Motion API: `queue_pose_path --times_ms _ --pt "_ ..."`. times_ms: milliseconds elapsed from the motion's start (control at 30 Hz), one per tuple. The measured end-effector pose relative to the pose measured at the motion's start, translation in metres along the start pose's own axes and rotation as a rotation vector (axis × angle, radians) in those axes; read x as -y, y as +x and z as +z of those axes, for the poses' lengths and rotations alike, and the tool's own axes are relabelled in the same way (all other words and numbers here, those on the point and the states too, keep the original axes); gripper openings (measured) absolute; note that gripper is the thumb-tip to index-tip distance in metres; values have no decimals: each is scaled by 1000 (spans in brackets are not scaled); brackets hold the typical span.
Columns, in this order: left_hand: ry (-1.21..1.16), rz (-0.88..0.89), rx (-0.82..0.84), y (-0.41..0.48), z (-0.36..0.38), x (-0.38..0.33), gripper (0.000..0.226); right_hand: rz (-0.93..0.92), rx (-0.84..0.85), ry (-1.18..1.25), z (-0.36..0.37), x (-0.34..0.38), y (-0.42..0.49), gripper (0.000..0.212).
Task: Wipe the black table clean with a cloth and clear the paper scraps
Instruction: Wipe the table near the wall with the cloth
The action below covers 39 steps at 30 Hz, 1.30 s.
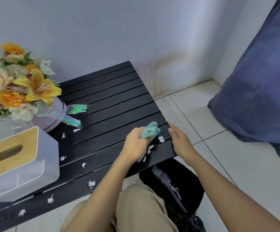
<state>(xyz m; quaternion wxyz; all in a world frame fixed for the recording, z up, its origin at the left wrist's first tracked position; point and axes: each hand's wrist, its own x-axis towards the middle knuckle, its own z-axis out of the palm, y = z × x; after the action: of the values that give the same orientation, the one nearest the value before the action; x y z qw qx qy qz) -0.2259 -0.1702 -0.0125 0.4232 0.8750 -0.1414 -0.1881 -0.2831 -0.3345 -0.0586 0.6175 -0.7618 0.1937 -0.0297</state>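
The black slatted table (112, 104) stretches from lower left to upper right. My left hand (135, 144) grips a crumpled teal cloth (150, 130) near the table's right edge. White paper scraps (161, 139) lie bunched between my two hands. My right hand (180, 141) rests with straight fingers against that right edge, cupped beside the scraps. Several more white scraps (84, 165) are scattered over the front slats, down to the lower left (22, 212).
A white tissue box with a wooden lid (19, 158) stands at the left. A flower arrangement (19, 86) in a round box sits behind it. A black bin (174, 188) holding white scraps stands under the table's right corner. Blue fabric (261, 91) hangs at right.
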Motion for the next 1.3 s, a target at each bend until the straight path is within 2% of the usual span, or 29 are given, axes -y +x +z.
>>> queue_pose_path --times_ms 33,100,167,233,333,367,500,567,600,667,700,733,767,833,900,933,967,1033,1100,1167,1200,1267,1300 --pt "-170 -55 -10 4 -12 5 24 0 9 16 0 2 -1 40" --pt "-258 -150 -152 9 -33 19 21 40 38 76 -1 5 -3 39" --pt "-79 -176 -282 6 -45 35 20 125 74 183 -4 4 -3 37" --pt "138 -165 -325 -11 -39 42 11 225 116 323 -8 2 -3 37" --pt "376 -153 -383 -38 -5 30 56 279 93 435 -10 3 -4 39" --pt "431 -151 -403 -43 8 23 62 274 79 442 -9 3 -4 40" --pt "485 -89 -348 -48 38 -3 63 243 66 440 -6 3 -2 41" --pt "407 -40 -238 -47 37 -7 53 242 70 448 -6 1 -2 41" --pt "292 -24 -166 -46 32 -9 40 241 74 459 -6 1 -1 41" --pt "-108 -88 -60 -44 11 -8 13 236 79 477 -6 1 -2 40" --pt "-277 -132 -75 -41 -3 -4 11 232 77 475 -6 0 -2 39" --pt "-342 -157 -102 -39 -19 2 13 225 75 468 -6 0 -1 38" --pt "-316 -146 -142 -37 -33 6 17 217 73 460 -6 -1 -1 38" --pt "-117 -79 -222 -35 -48 18 22 206 65 439 -6 -2 -1 38" --pt "109 -79 -257 -36 -40 28 12 196 60 417 -5 -3 -1 37" --pt "244 -99 -274 -40 -28 29 22 191 58 413 -4 -3 -1 36" --pt "371 -129 -290 -43 -13 29 43 186 55 409 -4 -3 -1 36" --pt "485 -147 -353 -50 15 17 63 185 53 407 -4 -6 0 38" --pt "468 -96 -334 -53 33 -1 63 180 50 396 -4 -8 1 39" --pt "419 -8 -188 -55 43 -12 58 177 64 366 -4 -12 3 40" --pt "359 22 -109 -55 41 -16 50 176 71 362 -5 -13 4 41" --pt "163 -13 -37 -44 29 -15 17 173 73 364 -5 -14 4 42" --pt "56 -53 -48 -34 21 -13 15 177 73 372 -6 -14 3 43"
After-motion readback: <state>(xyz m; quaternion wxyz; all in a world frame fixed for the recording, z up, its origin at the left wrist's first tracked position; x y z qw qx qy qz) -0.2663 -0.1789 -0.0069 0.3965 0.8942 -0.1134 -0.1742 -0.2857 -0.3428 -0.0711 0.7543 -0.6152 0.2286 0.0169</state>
